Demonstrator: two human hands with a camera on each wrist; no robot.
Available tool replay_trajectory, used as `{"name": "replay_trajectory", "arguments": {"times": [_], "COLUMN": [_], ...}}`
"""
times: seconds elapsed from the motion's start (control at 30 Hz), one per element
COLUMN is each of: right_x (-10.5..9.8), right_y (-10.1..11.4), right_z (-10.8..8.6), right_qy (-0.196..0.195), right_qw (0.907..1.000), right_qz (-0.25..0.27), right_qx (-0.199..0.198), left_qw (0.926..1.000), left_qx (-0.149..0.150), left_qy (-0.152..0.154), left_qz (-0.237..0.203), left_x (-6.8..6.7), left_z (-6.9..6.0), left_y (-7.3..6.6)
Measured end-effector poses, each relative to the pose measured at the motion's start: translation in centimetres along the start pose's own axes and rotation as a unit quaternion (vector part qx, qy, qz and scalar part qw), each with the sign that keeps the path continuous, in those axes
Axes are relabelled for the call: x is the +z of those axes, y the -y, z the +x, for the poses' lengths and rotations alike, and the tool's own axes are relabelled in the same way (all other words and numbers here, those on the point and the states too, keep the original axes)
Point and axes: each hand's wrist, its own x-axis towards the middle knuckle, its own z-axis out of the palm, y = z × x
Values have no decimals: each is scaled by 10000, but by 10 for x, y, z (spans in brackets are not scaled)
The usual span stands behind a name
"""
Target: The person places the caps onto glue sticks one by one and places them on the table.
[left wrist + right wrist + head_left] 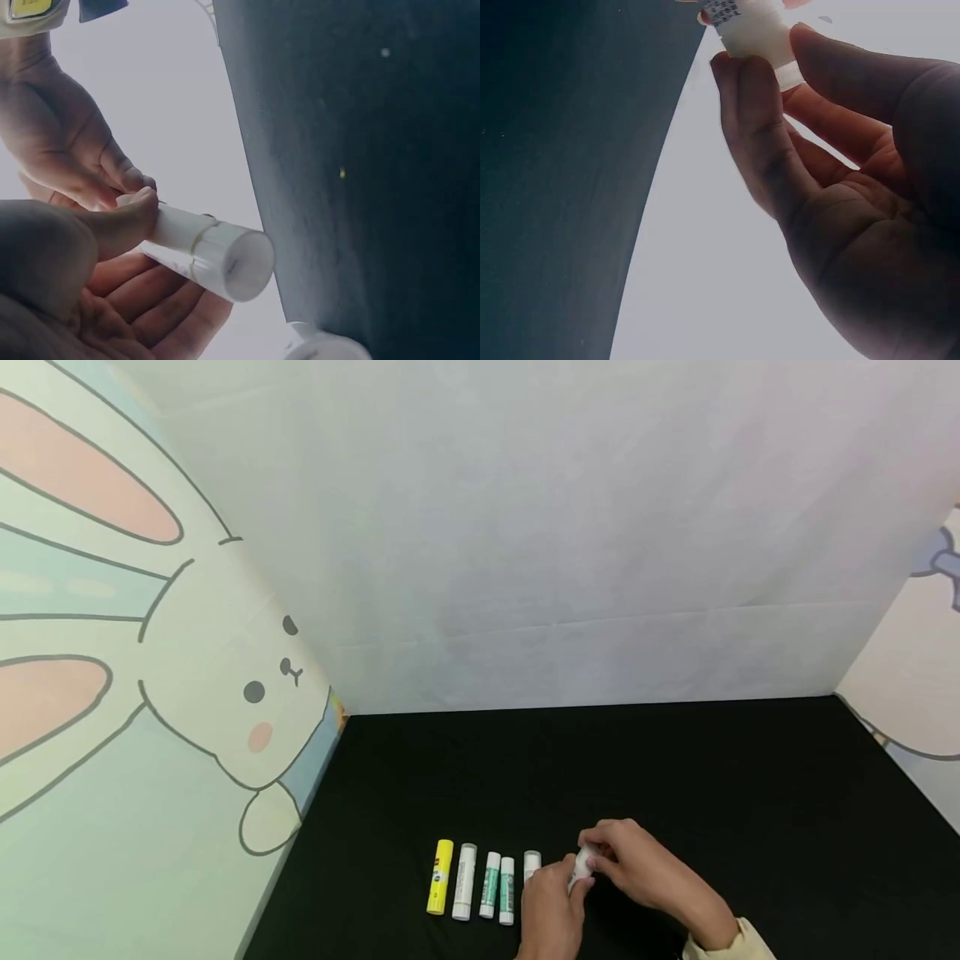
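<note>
Both hands hold a white glue stick (582, 865) tilted above the black table. My left hand (552, 906) grips its lower body between thumb and fingers; the left wrist view shows the round base of the glue stick (217, 255) facing the camera. At the upper end, my right hand (637, 864) pinches it with thumb and fingertips. Printed lettering and a clear rim show on the glue stick (757, 34) in the right wrist view. Just left of the left hand lies another white glue stick (532, 862), its lower part hidden by that hand.
Left of the hands, a yellow glue stick (439, 877), a larger white one (464, 882) and two small green-and-white ones (490, 885) lie in a row on the black tabletop (637, 768). A pale wall (570, 527) stands behind, with rabbit-patterned panels (187, 693) at the sides.
</note>
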Motion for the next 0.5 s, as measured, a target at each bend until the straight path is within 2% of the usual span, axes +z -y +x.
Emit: {"name": "replay_trajectory", "arguments": {"times": [0.07,0.13,0.27,0.37,0.47,0.5], "right_x": [0,0,2,3,4,4], "right_y": [1,2,1,1,1,1], "right_z": [0,0,0,1,0,0], "right_qy": [17,33,91,133,143,156], "right_qw": [10000,10000,9999,9998,9998,9998], "right_qz": [-22,-43,-19,-28,-9,14], "right_qx": [-16,-19,-51,-112,-123,-106], "left_qw": [9999,9999,9998,9998,9998,9998], "left_qx": [63,-107,-83,-38,-8,-16], "left_qy": [-65,76,36,-61,-80,-64], "left_qz": [82,26,190,201,175,192], "left_x": [10,11,21,24,20,15], "left_z": [0,0,-2,-4,-5,-6], "left_y": [9,11,19,20,14,9]}}
